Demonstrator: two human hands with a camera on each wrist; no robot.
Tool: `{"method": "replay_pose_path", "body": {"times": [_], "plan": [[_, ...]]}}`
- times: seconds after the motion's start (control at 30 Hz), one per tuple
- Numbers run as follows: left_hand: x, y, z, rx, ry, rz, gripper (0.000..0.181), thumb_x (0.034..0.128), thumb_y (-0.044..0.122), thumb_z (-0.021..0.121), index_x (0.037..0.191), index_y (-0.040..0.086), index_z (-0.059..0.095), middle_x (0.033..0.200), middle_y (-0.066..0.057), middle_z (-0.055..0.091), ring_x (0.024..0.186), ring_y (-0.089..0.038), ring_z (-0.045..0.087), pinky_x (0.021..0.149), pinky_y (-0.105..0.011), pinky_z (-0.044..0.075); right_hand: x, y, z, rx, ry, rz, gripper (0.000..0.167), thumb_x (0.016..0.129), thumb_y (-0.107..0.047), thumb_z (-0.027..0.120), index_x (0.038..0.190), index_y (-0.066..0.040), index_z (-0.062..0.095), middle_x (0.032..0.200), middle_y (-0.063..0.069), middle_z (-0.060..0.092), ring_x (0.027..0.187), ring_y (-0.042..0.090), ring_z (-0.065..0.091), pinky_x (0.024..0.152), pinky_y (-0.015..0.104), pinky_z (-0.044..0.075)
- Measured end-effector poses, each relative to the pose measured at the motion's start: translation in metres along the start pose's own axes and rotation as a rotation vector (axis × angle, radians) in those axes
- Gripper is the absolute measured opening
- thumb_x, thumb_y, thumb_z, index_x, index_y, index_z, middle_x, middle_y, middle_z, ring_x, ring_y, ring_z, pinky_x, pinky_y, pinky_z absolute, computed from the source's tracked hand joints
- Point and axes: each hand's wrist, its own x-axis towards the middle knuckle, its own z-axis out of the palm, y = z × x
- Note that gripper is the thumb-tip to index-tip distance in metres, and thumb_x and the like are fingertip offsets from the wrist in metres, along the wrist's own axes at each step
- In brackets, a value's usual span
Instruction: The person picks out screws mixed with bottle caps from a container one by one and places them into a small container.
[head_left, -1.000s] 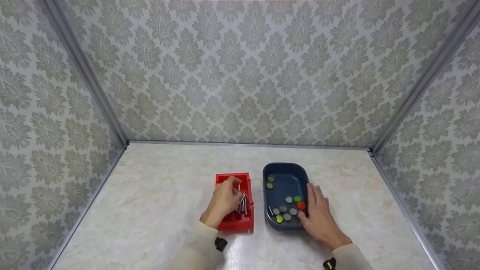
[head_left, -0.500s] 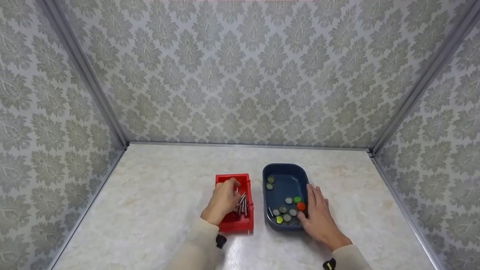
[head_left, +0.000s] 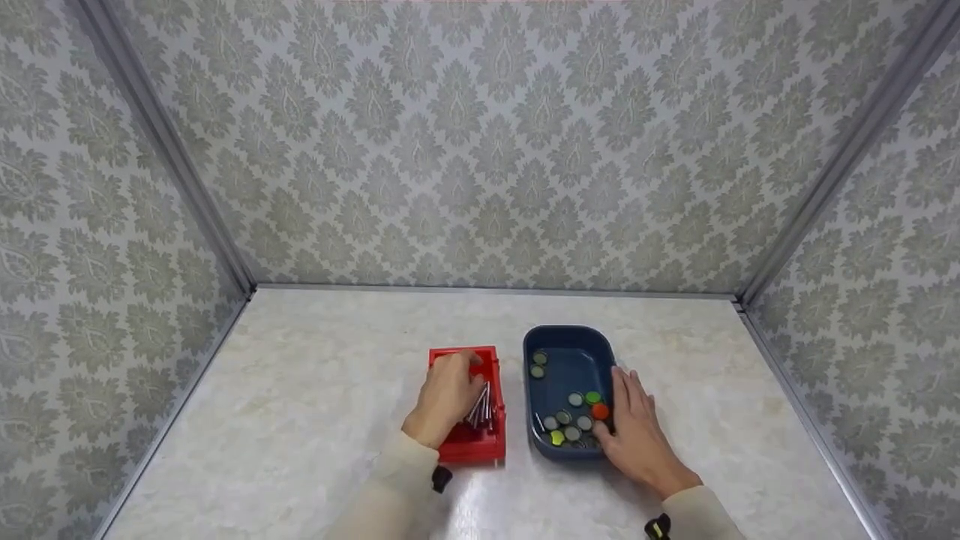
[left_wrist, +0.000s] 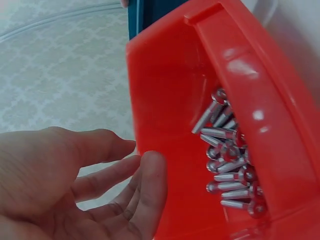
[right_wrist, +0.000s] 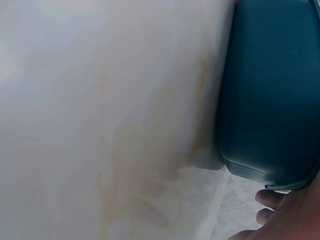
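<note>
My left hand (head_left: 446,397) reaches over a red plastic bin (head_left: 471,450). In the left wrist view its fingers (left_wrist: 152,185) are loosely bent near the bin's wall, and nothing shows between them. Several shiny bolt-like metal pins (left_wrist: 232,190) with rounded heads lie heaped along one side of the bin. My right hand (head_left: 637,435) rests against the right rim of a dark blue oval tub (head_left: 574,334), thumb near the inner edge, other fingers extended along the side. Several small round caps lie in the tub, mostly grey, with a green cap (head_left: 593,397), an orange-red cap (head_left: 600,412) and a yellow one (head_left: 556,437).
Bin and tub stand side by side with a narrow gap on a pale marbled table (head_left: 337,360). Patterned wall panels (head_left: 480,150) close off the back and both sides. A slim pin (head_left: 539,422) lies by the tub's left wall.
A metal pin showed at my left fingertips earlier; now none shows there. The left hand has shifted slightly within the bin. The right hand stays at the tub's rim.
</note>
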Motion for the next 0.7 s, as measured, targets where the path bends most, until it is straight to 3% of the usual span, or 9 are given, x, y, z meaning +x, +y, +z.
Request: {"method": "replay_pose_path", "body": {"times": [0.13, 0.23, 0.4, 0.7], "plan": [[0.001, 0.01, -0.001, 0.014, 0.012, 0.075, 0.023, 0.1084, 0.006, 0.078, 0.131, 0.003, 0.082, 0.123, -0.017, 0.086, 0.089, -0.021, 0.077, 0.09, -0.045, 0.073, 0.001, -0.001, 0.0, -0.011, 0.005, 0.003, 0.099, 0.112, -0.025, 0.066, 0.186, -0.002, 0.005, 0.195, 0.027, 0.011, 0.183, 0.051, 0.002, 0.142, 0.082, 0.006], [0.002, 0.019, 0.0, 0.022, -0.022, 0.12, 0.021, 0.1086, 0.01, 0.079, 0.129, 0.006, 0.083, 0.119, -0.014, 0.085, 0.082, -0.017, 0.074, 0.085, -0.04, 0.073, 0.001, -0.002, -0.001, -0.01, 0.003, 0.0, 0.099, 0.112, -0.025, 0.066, 0.186, -0.002, 0.005, 0.195, 0.027, 0.011, 0.183, 0.051, 0.002, 0.142, 0.082, 0.007], [0.004, 0.037, 0.004, 0.051, -0.13, 0.185, 0.021, 0.1081, 0.015, 0.082, 0.128, 0.011, 0.085, 0.115, -0.01, 0.081, 0.088, -0.015, 0.073, 0.086, -0.035, 0.073, 0.001, -0.002, -0.002, -0.008, -0.006, -0.004, 0.099, 0.111, -0.025, 0.066, 0.186, -0.001, 0.006, 0.194, 0.028, 0.011, 0.183, 0.053, 0.002, 0.142, 0.083, 0.007], [0.004, 0.07, 0.016, 0.286, -0.315, 0.441, 0.017, 0.1084, 0.022, 0.085, 0.124, 0.016, 0.088, 0.118, -0.004, 0.086, 0.098, -0.016, 0.077, 0.096, -0.031, 0.071, 0.002, -0.003, -0.002, -0.025, -0.012, -0.001, 0.099, 0.112, -0.027, 0.066, 0.186, -0.001, 0.006, 0.194, 0.028, 0.012, 0.182, 0.053, 0.004, 0.142, 0.082, 0.008]]}}
